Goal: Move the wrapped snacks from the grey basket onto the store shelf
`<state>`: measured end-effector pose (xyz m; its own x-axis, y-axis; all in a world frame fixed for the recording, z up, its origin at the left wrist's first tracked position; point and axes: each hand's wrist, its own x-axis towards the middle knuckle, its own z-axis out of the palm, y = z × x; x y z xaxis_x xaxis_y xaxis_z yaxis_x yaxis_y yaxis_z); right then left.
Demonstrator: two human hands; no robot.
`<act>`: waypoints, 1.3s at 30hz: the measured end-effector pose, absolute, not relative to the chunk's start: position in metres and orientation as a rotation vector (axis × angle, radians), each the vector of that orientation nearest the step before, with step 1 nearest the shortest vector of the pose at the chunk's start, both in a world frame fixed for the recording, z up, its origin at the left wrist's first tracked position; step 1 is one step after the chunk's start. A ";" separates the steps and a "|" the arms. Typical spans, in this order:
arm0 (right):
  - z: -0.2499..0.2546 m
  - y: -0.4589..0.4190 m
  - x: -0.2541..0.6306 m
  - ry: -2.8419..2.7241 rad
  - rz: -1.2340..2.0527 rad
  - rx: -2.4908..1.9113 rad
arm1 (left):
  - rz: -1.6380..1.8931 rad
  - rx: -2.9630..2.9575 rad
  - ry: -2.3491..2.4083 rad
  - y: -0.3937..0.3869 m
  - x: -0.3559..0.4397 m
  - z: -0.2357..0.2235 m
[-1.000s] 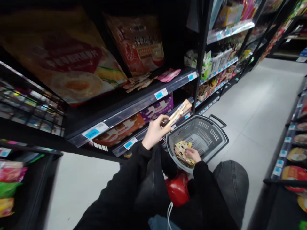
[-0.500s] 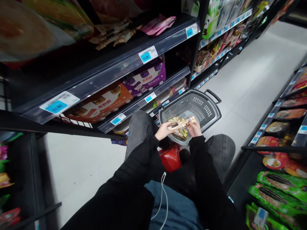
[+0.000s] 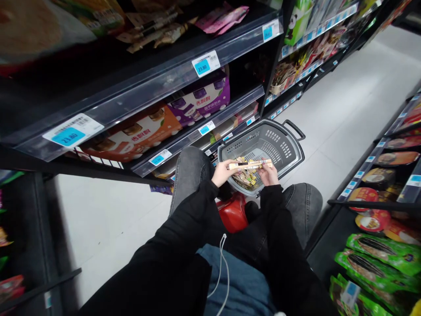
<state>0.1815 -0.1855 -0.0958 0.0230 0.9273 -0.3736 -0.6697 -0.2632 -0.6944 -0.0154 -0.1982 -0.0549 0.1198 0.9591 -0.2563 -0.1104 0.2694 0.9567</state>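
Observation:
Above a grey shopping basket [image 3: 288, 172], my left hand [image 3: 222, 174] grips one end of a bundle of slim cream-coloured stick packets [image 3: 247, 164]. The fingers of my right hand [image 3: 269, 174] are closed round the other end. The bundle lies nearly level between both hands. Beneath it, at the near end of the basket, lies a loose pile of small yellow and brown stick packets [image 3: 247, 179]. Their print is too small to read.
Shelves flank the aisle. On the left stand a purple carton [image 3: 210, 98] and an orange carton [image 3: 141, 136]; more stick packets [image 3: 158, 33] and pink packets [image 3: 223, 19] lie above. Green bags [image 3: 378, 261] are at right. A red bag [image 3: 234, 215] sits between my legs.
The bundle has turned from tilted, right end higher, to nearly level, with its side edge facing me. Both hands still hold it. The view has shifted slightly.

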 end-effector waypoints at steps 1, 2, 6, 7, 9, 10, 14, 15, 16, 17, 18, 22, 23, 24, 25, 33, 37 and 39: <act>-0.096 -0.185 0.182 -0.363 1.586 -0.962 | 0.991 0.985 1.170 -0.199 -0.015 -0.055; -0.097 -0.185 0.182 -0.359 1.585 -0.967 | 0.984 1.001 1.182 -0.199 -0.015 -0.054; -0.100 -0.184 0.183 -0.361 1.589 -0.977 | 0.934 1.115 1.245 -0.200 -0.016 -0.054; -0.100 -0.184 0.184 -0.367 1.590 -0.980 | 0.930 1.173 1.289 -0.199 -0.017 -0.055; -0.100 -0.184 0.183 -0.375 1.592 -0.985 | 0.942 1.287 1.395 -0.199 -0.019 -0.056; -0.099 -0.185 0.183 -0.376 1.592 -0.986 | 0.955 1.308 1.430 -0.198 -0.020 -0.056; -0.097 -0.185 0.181 -0.375 1.576 -0.981 | 0.978 1.035 1.331 -0.196 -0.017 -0.058; -0.097 -0.185 0.180 -0.381 1.567 -0.982 | 0.978 0.945 1.297 -0.195 -0.016 -0.058; -0.096 -0.185 0.180 -0.390 1.556 -0.985 | 0.978 0.874 1.279 -0.194 -0.015 -0.058; -0.096 -0.185 0.179 -0.400 1.547 -0.989 | 0.978 0.821 1.276 -0.193 -0.014 -0.058; -0.095 -0.185 0.179 -0.412 1.541 -0.993 | 0.979 0.783 1.283 -0.192 -0.014 -0.058; -0.093 -0.186 0.181 -0.482 1.595 -1.027 | 1.058 0.722 1.366 -0.189 -0.017 -0.060; -0.092 -0.187 0.181 -0.519 1.643 -1.040 | 1.115 0.716 1.401 -0.188 -0.018 -0.061; -0.093 -0.188 0.180 -0.568 1.708 -1.055 | 1.182 0.709 1.443 -0.186 -0.020 -0.062; -0.094 -0.189 0.178 -0.629 1.788 -1.074 | 1.248 0.699 1.485 -0.185 -0.022 -0.063; -0.108 -0.210 0.131 -1.222 2.175 -1.229 | 1.452 0.654 1.411 -0.183 -0.023 -0.070; -0.105 -0.217 0.116 -1.246 2.046 -1.192 | 1.226 0.779 1.293 -0.188 -0.015 -0.070; -0.102 -0.218 0.115 -1.190 1.935 -1.184 | 1.167 0.836 1.254 -0.190 -0.011 -0.070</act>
